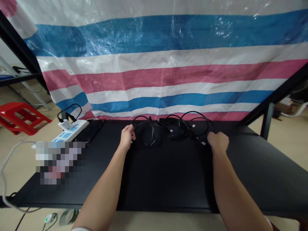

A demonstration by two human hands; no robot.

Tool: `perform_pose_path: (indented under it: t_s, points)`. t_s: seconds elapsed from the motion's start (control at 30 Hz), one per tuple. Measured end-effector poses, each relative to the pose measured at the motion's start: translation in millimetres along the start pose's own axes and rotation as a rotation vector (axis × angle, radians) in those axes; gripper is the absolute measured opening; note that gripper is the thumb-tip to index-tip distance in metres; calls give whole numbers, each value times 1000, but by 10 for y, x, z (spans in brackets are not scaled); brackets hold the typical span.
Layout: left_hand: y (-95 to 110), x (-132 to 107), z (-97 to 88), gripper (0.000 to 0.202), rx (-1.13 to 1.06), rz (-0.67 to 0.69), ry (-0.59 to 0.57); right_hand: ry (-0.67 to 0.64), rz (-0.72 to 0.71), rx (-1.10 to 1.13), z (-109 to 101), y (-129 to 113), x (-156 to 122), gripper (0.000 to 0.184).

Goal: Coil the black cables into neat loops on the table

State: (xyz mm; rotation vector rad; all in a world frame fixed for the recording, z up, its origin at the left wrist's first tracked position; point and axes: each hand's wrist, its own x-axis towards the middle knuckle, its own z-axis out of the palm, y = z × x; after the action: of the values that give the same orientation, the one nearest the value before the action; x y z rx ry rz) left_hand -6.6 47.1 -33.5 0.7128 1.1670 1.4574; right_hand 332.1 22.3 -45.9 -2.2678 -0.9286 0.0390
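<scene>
Makeshift workspace: black table (pixel 168 179), striped tarp (pixel 168 75), power strip (pixel 69 132), 1 stool (pixel 11 108).

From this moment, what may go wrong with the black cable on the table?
The loops of black cable overlap between the left hand and right hand, so pulling outward could tighten a tangle. The rear loops lie close to the striped sheet and might catch on it. A leftward swing might knock the phone beside the power strip.

Black cabling (pixel 178 137), loose overlapping loops, small white tags (pixel 203 143), lying toward the back of the tabletop (pixel 166 173)
</scene>
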Motion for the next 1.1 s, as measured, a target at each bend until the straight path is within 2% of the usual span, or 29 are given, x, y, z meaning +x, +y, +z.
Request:
perform_pose_path:
  t_s: [0.03,0.07,0.1,0.17,0.2,0.23,0.3,0.4,0.43,0.47,0.57,0.67,0.77,0.87,1.0,1.1]
  points:
    - [3,-3,0,28,-23,21,-2,87,64,7,-24,-48,-38,44]
    - [14,-2,-5,29,-62,42,13,175,50,45,-48,-117,-98,51]
    - [33,2,-15,30,-114,55,36,233,-45,100,-68,-204,-185,54]
    - [83,11,-48,33,-229,46,72,221,-371,212,-70,-419,-452,51]
    - [109,14,-67,34,-282,27,82,167,-532,255,-47,-535,-626,50]
    - [133,16,-87,36,-325,5,88,48,-692,276,-6,-649,-816,51]
    - [166,16,-125,37,-380,-22,102,-217,-887,260,106,-853,-1185,54]
    - [172,25,-176,39,-376,-6,225,-373,-790,127,242,-1049,-1484,48]
    - [164,34,-191,39,-356,13,291,-399,-737,101,254,-1076,-1474,41]
    - [151,47,-205,40,-330,33,354,-372,-666,104,248,-1082,-1409,34]
    - [104,98,-237,39,-244,64,454,-220,-410,150,159,-993,-974,33]
    - [70,137,-247,38,-212,65,455,-125,-137,165,80,-804,-465,41]
    - [77,133,-237,39,-254,70,414,-154,23,190,79,-593,-125,40]
    - [107,102,-222,39,-309,43,386,-211,39,105,124,-412,44,34]
    - [113,93,-229,39,-308,29,339,-350,-64,-78,185,-244,149,33]
    - [91,113,-247,42,-277,46,287,-326,-136,-119,182,-198,166,38]
